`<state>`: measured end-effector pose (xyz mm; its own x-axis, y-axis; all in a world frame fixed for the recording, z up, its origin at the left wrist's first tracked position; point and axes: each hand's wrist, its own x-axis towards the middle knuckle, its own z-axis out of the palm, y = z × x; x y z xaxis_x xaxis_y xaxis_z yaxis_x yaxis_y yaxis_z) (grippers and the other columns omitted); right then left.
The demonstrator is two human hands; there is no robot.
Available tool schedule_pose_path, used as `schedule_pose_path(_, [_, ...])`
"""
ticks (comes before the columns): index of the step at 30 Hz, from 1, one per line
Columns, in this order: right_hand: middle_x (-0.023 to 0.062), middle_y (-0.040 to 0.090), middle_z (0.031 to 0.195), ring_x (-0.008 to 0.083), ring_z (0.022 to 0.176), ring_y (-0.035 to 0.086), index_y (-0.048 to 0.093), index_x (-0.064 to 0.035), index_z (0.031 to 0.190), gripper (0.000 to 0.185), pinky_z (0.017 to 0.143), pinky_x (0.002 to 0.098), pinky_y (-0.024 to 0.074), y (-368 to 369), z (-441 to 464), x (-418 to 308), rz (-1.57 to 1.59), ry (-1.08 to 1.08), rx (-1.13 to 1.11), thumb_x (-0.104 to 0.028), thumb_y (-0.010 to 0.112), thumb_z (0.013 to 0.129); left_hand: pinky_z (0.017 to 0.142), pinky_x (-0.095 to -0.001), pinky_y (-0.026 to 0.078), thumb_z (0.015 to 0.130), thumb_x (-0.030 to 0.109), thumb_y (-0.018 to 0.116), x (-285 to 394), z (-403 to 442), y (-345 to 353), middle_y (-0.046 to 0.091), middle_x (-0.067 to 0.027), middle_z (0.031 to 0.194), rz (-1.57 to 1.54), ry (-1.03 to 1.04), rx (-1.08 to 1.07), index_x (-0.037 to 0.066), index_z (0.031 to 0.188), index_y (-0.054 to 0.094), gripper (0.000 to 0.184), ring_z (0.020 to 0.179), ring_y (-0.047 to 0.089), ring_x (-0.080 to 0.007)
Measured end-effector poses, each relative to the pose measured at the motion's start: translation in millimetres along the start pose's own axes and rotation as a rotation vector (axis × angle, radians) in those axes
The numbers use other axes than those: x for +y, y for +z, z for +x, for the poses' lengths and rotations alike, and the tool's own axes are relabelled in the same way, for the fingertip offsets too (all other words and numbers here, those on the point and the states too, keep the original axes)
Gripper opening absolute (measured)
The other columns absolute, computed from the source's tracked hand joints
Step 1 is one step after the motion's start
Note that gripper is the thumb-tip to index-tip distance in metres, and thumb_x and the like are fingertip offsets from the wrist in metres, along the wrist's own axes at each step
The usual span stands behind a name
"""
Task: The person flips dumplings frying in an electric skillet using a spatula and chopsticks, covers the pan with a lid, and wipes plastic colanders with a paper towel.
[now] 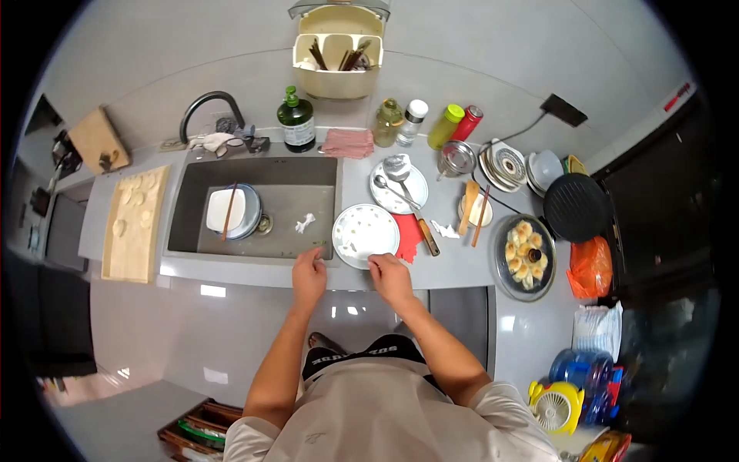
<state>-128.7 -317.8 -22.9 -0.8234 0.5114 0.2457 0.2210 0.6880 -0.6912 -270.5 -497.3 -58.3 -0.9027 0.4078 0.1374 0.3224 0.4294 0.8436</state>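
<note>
A white patterned plate [360,223] lies on the counter just right of the sink. At its front rim is my right hand [390,277], fingers closed and seemingly pinching the edge. My left hand [309,273] is at the sink's front right corner, apart from the plate. Its fingers are drawn together, and whether anything is between them is hidden. Behind the plate, a second plate [416,185] carries a ladle [397,166] and a spoon [380,182]. A red cloth or sheet [408,239] lies partly under the front plate, beside a wooden-handled utensil [428,235].
The sink [296,185] holds stacked bowls [235,212], a chopstick and a white scrap. Left stands a wooden tray [115,258] with dough rounds. Right are a wooden spatula [468,204], a glass-lidded pan of dumplings [523,254] and a black pan [576,208]. Bottles line the wall.
</note>
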Motion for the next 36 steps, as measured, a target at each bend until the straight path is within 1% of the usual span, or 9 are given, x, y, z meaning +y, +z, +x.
schedule_pose_path(8, [0.0157,0.072,0.095,0.0391,0.084,0.07,0.075,-0.0062,0.103,0.011,0.077,0.0471,0.0577,-6,-2,3,-0.048,0.132,0.086,-0.011,0.071,0.094,0.082,-0.0393,0.057,0.093,0.001,0.065,15,28,5,0.07,-0.017,0.112,-0.095,-0.052,-0.168,0.001,0.121,0.072,0.029,0.096,0.071,-0.0316])
schedule_pose_path(10, [0.0157,0.072,0.096,0.0391,0.085,0.07,0.075,-0.0064,0.103,0.012,0.077,0.0477,0.0576,-14,8,18,-0.066,0.146,0.109,-0.012,0.071,0.094,0.075,-0.034,0.056,0.094,0.001,0.066,0,35,25,0.072,-0.0146,0.11,-0.041,0.104,-0.101,0.003,0.121,0.072,0.028,0.08,0.068,-0.0212])
schedule_pose_path(13, [0.0156,0.072,0.096,0.039,0.085,0.07,0.075,-0.0065,0.102,0.012,0.078,0.0478,0.0575,-31,25,45,-0.09,0.184,0.195,-0.014,0.071,0.093,0.074,-0.034,0.055,0.095,0.002,0.066,29,48,38,0.072,-0.0143,0.106,-0.012,0.087,-0.187,0.003,0.12,0.073,0.026,0.078,0.067,-0.0209])
schedule_pose_path(14, [0.0154,0.073,0.096,0.0376,0.087,0.071,0.076,-0.0065,0.103,0.013,0.08,0.0451,0.057,-40,32,53,-0.085,0.23,0.213,-0.013,0.072,0.093,0.076,-0.0374,0.056,0.093,0.0,0.065,42,54,42,0.071,-0.0168,0.111,0.003,0.06,-0.241,0.002,0.12,0.074,0.028,0.078,0.069,-0.0261])
schedule_pose_path(17, [0.0153,0.072,0.097,0.0384,0.087,0.07,0.074,-0.0075,0.102,0.012,0.078,0.0482,0.0572,-71,47,84,-0.106,0.313,0.297,-0.016,0.07,0.094,0.074,-0.0348,0.055,0.096,0.004,0.066,67,76,80,0.074,-0.0155,0.107,0.014,0.151,-0.276,0.004,0.117,0.075,0.023,0.08,0.069,-0.0228])
schedule_pose_path(22, [0.0137,0.071,0.096,0.0391,0.088,0.07,0.075,-0.0115,0.103,0.012,0.08,0.0482,0.0572,-123,51,150,-0.141,0.411,0.418,-0.017,0.069,0.095,0.076,-0.0375,0.057,0.095,0.005,0.067,119,100,164,0.073,-0.0174,0.106,-0.031,0.24,-0.419,0.003,0.116,0.075,0.023,0.085,0.071,-0.0291])
schedule_pose_path(27, [0.0142,0.073,0.096,0.0359,0.086,0.071,0.075,-0.0086,0.105,0.014,0.079,0.0448,0.0574,-124,55,177,-0.082,0.388,0.336,-0.016,0.071,0.094,0.084,-0.0424,0.058,0.093,0.004,0.066,131,116,194,0.073,-0.0213,0.109,-0.034,0.197,-0.434,0.001,0.113,0.075,0.022,0.094,0.072,-0.037])
schedule_pose_path(30, [0.0142,0.073,0.095,0.0339,0.086,0.072,0.076,-0.008,0.105,0.015,0.079,0.0436,0.0569,-109,70,172,-0.077,0.368,0.234,-0.018,0.072,0.094,0.075,-0.0379,0.058,0.093,0.003,0.068,95,133,191,0.075,-0.018,0.106,0.1,0.21,-0.349,0.002,0.115,0.076,0.023,0.081,0.072,-0.0288])
schedule_pose_path(36, [0.0132,0.075,0.108,0.0355,0.098,0.071,0.073,-0.0113,0.119,0.033,0.088,0.0476,0.056,-70,106,166,-0.184,0.449,-0.066,-0.032,0.072,0.093,0.08,-0.0402,0.059,0.092,0.007,0.068,44,173,180,0.076,-0.0206,0.102,0.254,0.043,-0.257,0.004,0.119,0.075,0.028,0.085,0.074,-0.0316])
